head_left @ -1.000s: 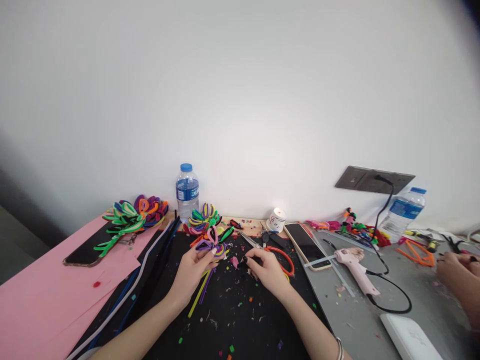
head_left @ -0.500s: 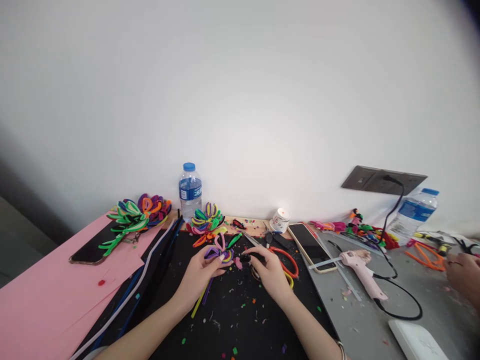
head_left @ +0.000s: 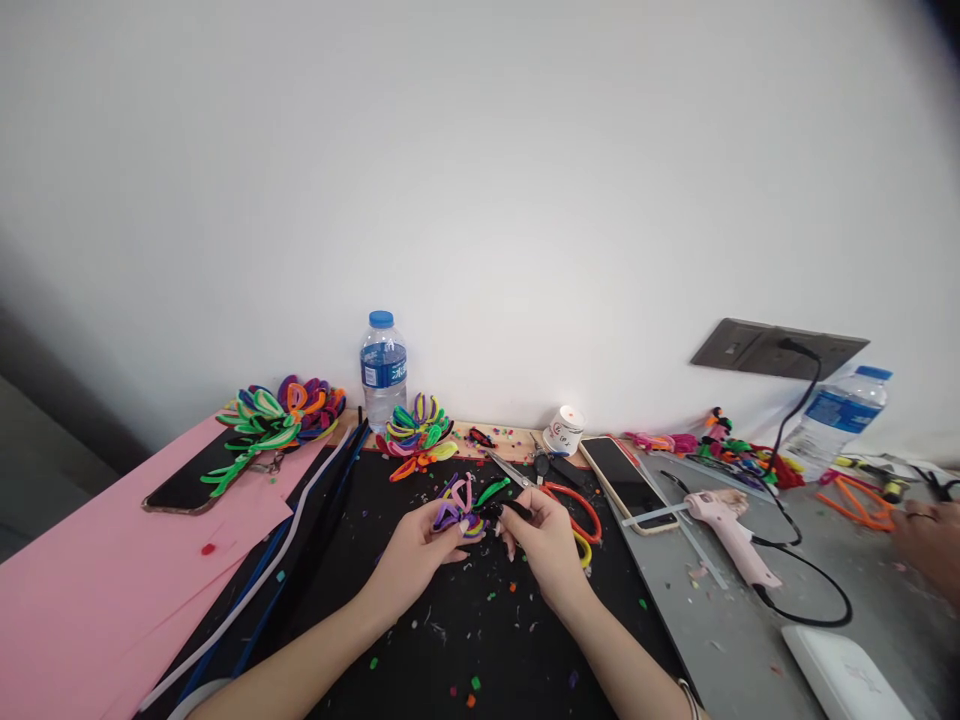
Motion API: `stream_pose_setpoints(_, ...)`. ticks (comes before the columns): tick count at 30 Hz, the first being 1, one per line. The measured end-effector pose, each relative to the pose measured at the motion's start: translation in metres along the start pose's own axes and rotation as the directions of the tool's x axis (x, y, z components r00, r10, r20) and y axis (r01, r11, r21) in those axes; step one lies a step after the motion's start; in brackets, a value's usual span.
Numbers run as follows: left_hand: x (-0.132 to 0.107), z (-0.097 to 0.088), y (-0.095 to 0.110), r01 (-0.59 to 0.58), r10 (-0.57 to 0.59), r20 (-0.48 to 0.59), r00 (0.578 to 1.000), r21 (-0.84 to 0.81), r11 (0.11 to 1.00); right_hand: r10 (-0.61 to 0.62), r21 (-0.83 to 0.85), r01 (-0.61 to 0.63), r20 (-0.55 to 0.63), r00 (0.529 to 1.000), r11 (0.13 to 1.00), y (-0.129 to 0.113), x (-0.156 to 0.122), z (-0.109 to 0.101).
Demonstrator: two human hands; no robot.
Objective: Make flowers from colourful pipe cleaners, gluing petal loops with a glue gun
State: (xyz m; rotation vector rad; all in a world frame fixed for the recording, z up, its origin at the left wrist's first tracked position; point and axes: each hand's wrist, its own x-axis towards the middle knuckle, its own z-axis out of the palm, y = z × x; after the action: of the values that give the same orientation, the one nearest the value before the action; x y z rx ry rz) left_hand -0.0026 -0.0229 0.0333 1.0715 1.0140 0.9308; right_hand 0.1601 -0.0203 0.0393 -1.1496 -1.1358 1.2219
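My left hand [head_left: 421,550] is closed on a small pipe cleaner flower [head_left: 451,508] with purple, pink and yellow loops; a green loop [head_left: 493,490] sticks out at its upper right. Between the fingertips of my right hand [head_left: 549,545] is a black pipe cleaner piece [head_left: 516,510], its inner end against or very close to the flower's right side. Fingers hide the exact contact. Just beyond my right hand lie scissors [head_left: 514,472] with blades pointing up left, and orange-red handles [head_left: 581,505] curve beside it.
A water bottle [head_left: 384,375], a looped pipe cleaner bundle [head_left: 416,430] and a paper cup [head_left: 564,430] stand along the wall. Phones lie left [head_left: 187,480] and right [head_left: 626,480]. A corded pink glue gun [head_left: 731,540] rests right, near another person's hand [head_left: 930,545].
My right hand has brought the black piece up against the flower, closing the gap between them. The flower has shifted slightly right, and its yellow and purple stems no longer show below my left hand.
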Motion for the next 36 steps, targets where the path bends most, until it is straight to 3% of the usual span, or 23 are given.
stream_pose_setpoints(14,0.0,0.0,-0.001,-0.017,0.017,-0.008,1.0,-0.012,1.0,0.009,-0.104,-0.008,0.014,1.0,0.995,0.006,0.001,-0.002)
stream_pose_setpoints(36,-0.002,-0.001,0.0,0.004,-0.004,0.019,1.0,-0.014,1.0,-0.165,-0.402,0.151,-0.001,0.986,0.903,0.019,-0.002,-0.006)
